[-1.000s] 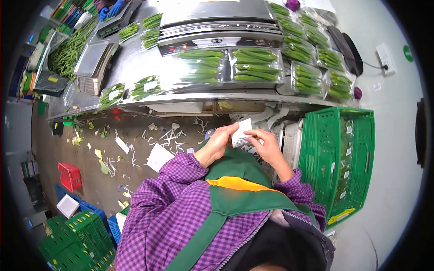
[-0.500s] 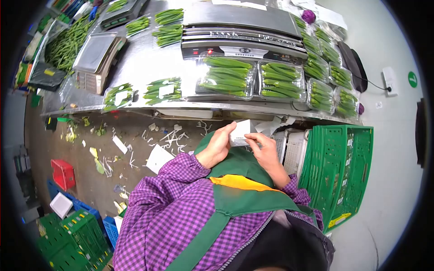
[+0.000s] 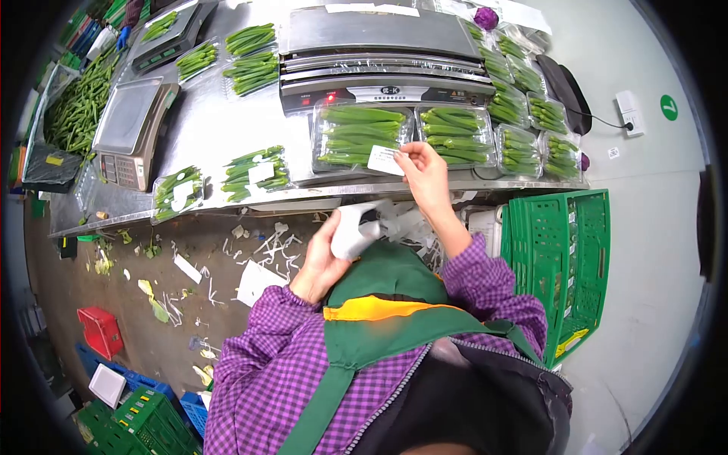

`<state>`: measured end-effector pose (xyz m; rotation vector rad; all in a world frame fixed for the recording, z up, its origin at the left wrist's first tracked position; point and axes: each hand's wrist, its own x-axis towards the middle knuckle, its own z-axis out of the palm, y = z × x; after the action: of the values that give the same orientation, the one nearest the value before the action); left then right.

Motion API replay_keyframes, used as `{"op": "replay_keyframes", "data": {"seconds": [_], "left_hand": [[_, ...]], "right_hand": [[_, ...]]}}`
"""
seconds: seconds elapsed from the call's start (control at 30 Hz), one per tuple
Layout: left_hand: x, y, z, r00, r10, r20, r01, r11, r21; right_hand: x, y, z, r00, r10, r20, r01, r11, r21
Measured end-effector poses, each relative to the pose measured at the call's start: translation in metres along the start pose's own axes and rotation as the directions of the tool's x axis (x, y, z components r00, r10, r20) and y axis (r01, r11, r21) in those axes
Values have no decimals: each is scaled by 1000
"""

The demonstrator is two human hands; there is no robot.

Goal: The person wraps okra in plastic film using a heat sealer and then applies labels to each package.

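My right hand (image 3: 425, 176) pinches a white printed label (image 3: 384, 159), which overlaps the front edge of a wrapped tray of okra (image 3: 360, 133). In my left hand (image 3: 324, 258) is a roll of white labels (image 3: 353, 230), held low in front of the green apron with its loose backing strip (image 3: 406, 221) curling off to the right. A second okra tray (image 3: 455, 135) sits just right of the first, both along the front of a wrapping machine (image 3: 387, 92). Two okra packs (image 3: 254, 174) with white labels on top lie farther left on the metal table.
Digital scales (image 3: 129, 129) stand on the left of the table beside a heap of loose okra (image 3: 80, 106). More okra packs (image 3: 520, 152) are stacked at the right. Green crates (image 3: 561, 265) stand below the table's right end; backing scraps (image 3: 262, 282) litter the floor.
My right hand has moved up from the roll to the okra tray, carrying a label peeled away. My left hand has shifted left and slightly down with the roll. The whole view has shifted a little.
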<state>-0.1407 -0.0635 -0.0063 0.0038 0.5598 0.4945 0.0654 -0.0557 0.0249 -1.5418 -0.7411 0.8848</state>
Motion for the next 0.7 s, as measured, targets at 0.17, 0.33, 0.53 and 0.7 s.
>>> {"op": "replay_keyframes", "data": {"seconds": [0.17,0.33,0.53,0.7], "left_hand": [[-25,1,14,959,-264,104,260,964,52],[-27,0,-2,954,-254,163,43,650,759],[-4,-7,6,994,57,-98,0,863,504],[17,-11,30,996,42,-81,4,864,503]], "right_hand": [[32,8,13,997,-73,-23,63,958,-280],[41,17,12,976,-219,-9,180,823,-538],[0,-11,-22,965,19,262,50,966,-253],[-57,-20,-45,781,0,625,266,905,-333]]}}
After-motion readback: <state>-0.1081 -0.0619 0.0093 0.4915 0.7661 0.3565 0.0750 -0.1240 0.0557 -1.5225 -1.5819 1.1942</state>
